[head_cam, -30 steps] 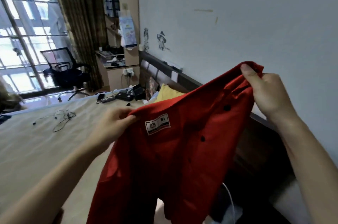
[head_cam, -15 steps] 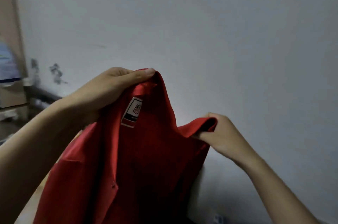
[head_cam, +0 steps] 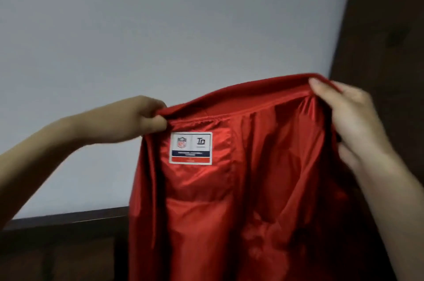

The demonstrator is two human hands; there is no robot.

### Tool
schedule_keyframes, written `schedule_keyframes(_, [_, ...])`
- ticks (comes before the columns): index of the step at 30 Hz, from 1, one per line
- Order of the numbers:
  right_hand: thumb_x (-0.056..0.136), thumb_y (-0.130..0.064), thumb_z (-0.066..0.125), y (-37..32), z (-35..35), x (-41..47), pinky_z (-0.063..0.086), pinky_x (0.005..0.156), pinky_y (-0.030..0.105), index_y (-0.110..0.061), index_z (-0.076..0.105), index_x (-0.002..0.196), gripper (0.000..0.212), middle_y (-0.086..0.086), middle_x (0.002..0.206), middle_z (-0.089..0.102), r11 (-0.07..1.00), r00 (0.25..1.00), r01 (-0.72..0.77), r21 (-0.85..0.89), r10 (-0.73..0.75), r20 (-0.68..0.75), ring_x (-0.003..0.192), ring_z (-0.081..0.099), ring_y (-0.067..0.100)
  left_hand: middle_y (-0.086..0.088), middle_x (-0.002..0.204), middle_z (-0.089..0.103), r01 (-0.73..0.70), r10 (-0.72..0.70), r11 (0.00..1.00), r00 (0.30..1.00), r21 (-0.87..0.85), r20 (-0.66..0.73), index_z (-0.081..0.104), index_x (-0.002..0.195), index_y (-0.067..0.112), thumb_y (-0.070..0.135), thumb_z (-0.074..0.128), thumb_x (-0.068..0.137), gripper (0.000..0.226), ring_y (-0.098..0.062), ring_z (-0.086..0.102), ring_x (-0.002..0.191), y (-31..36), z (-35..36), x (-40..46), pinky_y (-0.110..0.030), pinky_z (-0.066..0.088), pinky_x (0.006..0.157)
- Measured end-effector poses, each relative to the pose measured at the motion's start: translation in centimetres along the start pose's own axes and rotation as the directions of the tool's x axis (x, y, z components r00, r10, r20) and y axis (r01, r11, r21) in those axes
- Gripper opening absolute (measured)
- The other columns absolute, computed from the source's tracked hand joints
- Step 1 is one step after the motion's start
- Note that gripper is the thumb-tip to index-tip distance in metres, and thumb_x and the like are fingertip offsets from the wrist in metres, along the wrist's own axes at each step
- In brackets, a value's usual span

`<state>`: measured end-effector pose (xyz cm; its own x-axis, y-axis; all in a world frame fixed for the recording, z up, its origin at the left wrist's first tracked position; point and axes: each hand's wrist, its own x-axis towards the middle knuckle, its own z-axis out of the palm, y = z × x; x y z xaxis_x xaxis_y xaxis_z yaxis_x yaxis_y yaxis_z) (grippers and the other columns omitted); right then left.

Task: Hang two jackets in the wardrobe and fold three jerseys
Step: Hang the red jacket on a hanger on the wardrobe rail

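Both hands are now spreading the red jacket (head_cam: 241, 189) wide open by its collar, where half a second ago the collar was bunched, the left hand raised high and the right low; camera has swung so the bed and desk are gone from sight.

Head view: person is holding the jacket up in front of a pale wall (head_cam: 160, 28), lining side facing the camera. Left hand (head_cam: 146, 117) is gripping the left end of the collar, fingers curled tight together round the fabric edge, thumb pressed under it; knuckles are pointing right. Right hand (head_cam: 351, 124) is holding the right end of the collar higher up, thumb (head_cam: 317, 86) lying along the top edge on the camera side, the other fingers loosely bent and wrapping round the side of the jacket; whether their tips are pinching cloth behind, cannot tell. Collar is stretching taut between the two sets of fingers, sloping up toward the right thumb. White label (head_cam: 191, 148) with a shield logo is sitting on the shiny lining just below and right of the left fingers. Jacket body is hanging straight down from the fingers, out of frame at the bottom. Dark wood panel (head_cam: 57, 246) is showing below the left forearm, and a dark wooden upright (head_cam: 385, 16) above and behind the right hand. Frame is slightly blurred.
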<state>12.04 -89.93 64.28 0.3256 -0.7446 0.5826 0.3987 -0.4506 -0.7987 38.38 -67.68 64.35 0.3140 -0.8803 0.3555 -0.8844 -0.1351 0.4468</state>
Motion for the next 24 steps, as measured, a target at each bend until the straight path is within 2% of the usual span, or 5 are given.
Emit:
schedule_keyframes(7, [0.095, -0.021, 0.069, -5.7, -7.0, -3.5, 0.054, 0.067, 0.026, -0.010, 0.075, 0.081, 0.018, 0.005, 0.076, 0.067, 0.985, 0.966, 0.127, -0.116, -0.149, -0.210, 0.066, 0.063, 0.013, -0.001, 0.085, 0.073, -0.215, 0.229, 0.971, 0.963, -0.108, 0.144, 0.067, 0.090, 0.017, 0.027, 0.049, 0.076, 0.025, -0.021, 0.069, 0.085, 0.9, 11.5, 7.4, -0.043, 0.054, 0.081])
schedule_keyframes(10, [0.096, -0.022, 0.068, -9.3, -11.6, -5.2, 0.052, 0.067, 0.026, -0.015, 0.069, 0.075, 0.022, -0.002, 0.068, 0.066, 0.980, 0.896, 0.160, -0.118, -0.194, -0.399, 0.063, 0.062, 0.010, 0.001, 0.065, 0.068, -0.111, 0.159, 0.937, 0.980, -0.331, 0.121, 0.060, 0.062, 0.018, 0.005, 0.044, 0.083, 0.030, -0.024, 0.072, 0.074, 1.8, 16.4, 10.1, -0.037, 0.053, 0.077])
schedule_keyframes(13, [0.095, -0.028, 0.069, -12.1, -15.8, -6.6, 0.055, 0.075, 0.038, -0.017, 0.067, 0.069, 0.028, -0.002, 0.063, 0.062, 0.981, 0.861, 0.139, -0.135, -0.187, -0.473, 0.063, 0.063, 0.015, -0.005, 0.069, 0.064, -0.129, 0.257, 0.800, 0.956, -0.585, 0.140, 0.062, 0.065, 0.018, 0.014, 0.048, 0.083, 0.023, -0.032, 0.072, 0.082, 6.2, 21.2, 10.9, -0.037, 0.050, 0.081])
schedule_keyframes(18, [0.095, -0.031, 0.068, -12.8, -19.0, -7.0, 0.054, 0.069, 0.033, -0.017, 0.067, 0.071, 0.028, 0.001, 0.060, 0.061, 0.989, 0.908, 0.038, -0.144, -0.094, -0.409, 0.055, 0.059, 0.016, -0.002, 0.114, 0.074, -0.074, 0.631, 0.572, 0.676, -0.817, 0.381, 0.063, 0.118, 0.019, 0.041, 0.086, 0.063, 0.063, -0.018, 0.070, 0.100, 21.4, 32.8, 8.1, -0.030, 0.053, 0.086])
schedule_keyframes(24, [0.099, -0.026, 0.064, -12.8, -25.1, -6.9, 0.052, 0.043, 0.023, -0.009, 0.060, 0.071, 0.032, 0.005, 0.052, 0.059, 0.981, 0.889, -0.005, -0.195, -0.085, -0.450, 0.040, 0.058, 0.015, 0.000, 0.137, 0.064, 0.088, 0.782, 0.431, 0.460, -0.898, 0.420, 0.051, 0.140, 0.018, 0.025, 0.074, 0.087, 0.058, -0.016, 0.060, 0.126, 31.3, 40.2, 7.3, -0.029, 0.047, 0.104])
